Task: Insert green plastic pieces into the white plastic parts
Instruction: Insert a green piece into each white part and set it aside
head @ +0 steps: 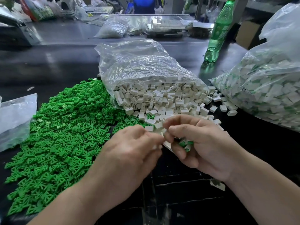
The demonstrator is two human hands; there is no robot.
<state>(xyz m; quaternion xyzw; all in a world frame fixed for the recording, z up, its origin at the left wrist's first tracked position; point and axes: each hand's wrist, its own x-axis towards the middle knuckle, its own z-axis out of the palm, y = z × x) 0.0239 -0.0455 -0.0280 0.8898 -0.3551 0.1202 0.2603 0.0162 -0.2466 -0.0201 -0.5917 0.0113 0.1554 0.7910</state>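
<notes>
Right hand (pixel 199 143) meets left hand (pixel 129 148) at lower centre.
Right clutches green pieces (pixel 184 144); left's grip is blurred, cannot tell.

The table (pixel 56 62) before me is dark and glossy, catching pale light in streaks. Far across it lie crumpled clear bags (pixel 112 30); a green bottle (pixel 217 33) stands far right, near a cardboard box (pixel 246 33). A blue bin (pixel 142 5) shows farthest back.

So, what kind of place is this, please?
Probably a small assembly workshop: a heap of green pieces, an open bag of white parts and a second full bag lie on a dark workbench.
</notes>
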